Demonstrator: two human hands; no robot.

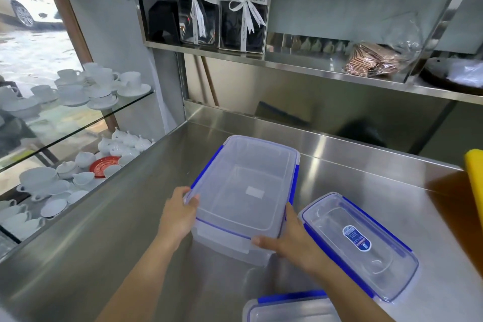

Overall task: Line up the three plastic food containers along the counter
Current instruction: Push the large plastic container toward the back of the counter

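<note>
A large clear plastic container (243,183) with blue lid clips sits in the middle of the steel counter (104,243). My left hand (179,214) grips its near left corner, and my right hand (290,240) grips its near right corner. A smaller clear container (366,246) with blue clips and a blue oval label lies flat to the right, angled, close to my right wrist. A third clear container (287,308) with a blue clip shows only partly at the bottom edge, under my right forearm.
A yellow object (474,178) stands at the right edge of the counter. A steel shelf (287,60) above the backsplash holds ribboned boxes and bagged items. Glass shelves (78,117) with white cups and teapots run along the left.
</note>
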